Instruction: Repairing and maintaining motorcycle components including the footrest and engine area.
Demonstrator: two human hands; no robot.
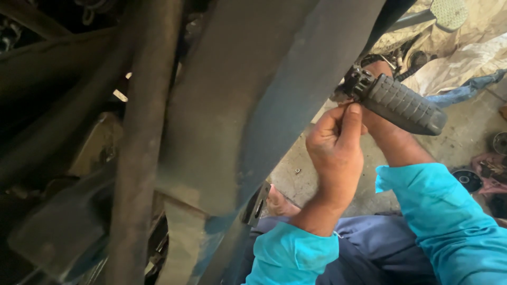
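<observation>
The ribbed rubber footpeg (404, 105) sits upper right of centre, a stubby dark grey cylinder with raised crosswise ridges and a flattened outer end, tilted down to the right. Its inner end joins a black metal pivot bracket (357, 82) of blocky, notched form, set just beside the edge of a broad, dull grey frame member (253, 105) that runs diagonally across the view. The left hand (335, 153) is clenched just below the bracket, thumb raised and pressed against the base of the footpeg; what the curled fingers enclose cannot be told. The right hand (381, 126) lies behind and under the footpeg, largely hidden by it and by the left hand, so its grip cannot be told; only the wrist and part of the back of the hand show. Both forearms wear bright turquoise sleeves (449, 221) of smooth woven cloth, above blue-grey trousers (364, 248). A rusty brown tube (140, 148) runs steeply down the left half, blurred by closeness, with dark, grimy metal parts behind it. A small slotted metal plate (257, 205) hangs at the frame's lower edge. The floor (317, 179) is bare, pale, stained concrete. Crumpled off-white sheeting (465, 53) lies at upper right, and a dark round part (467, 179) rests on the floor at the right edge.
</observation>
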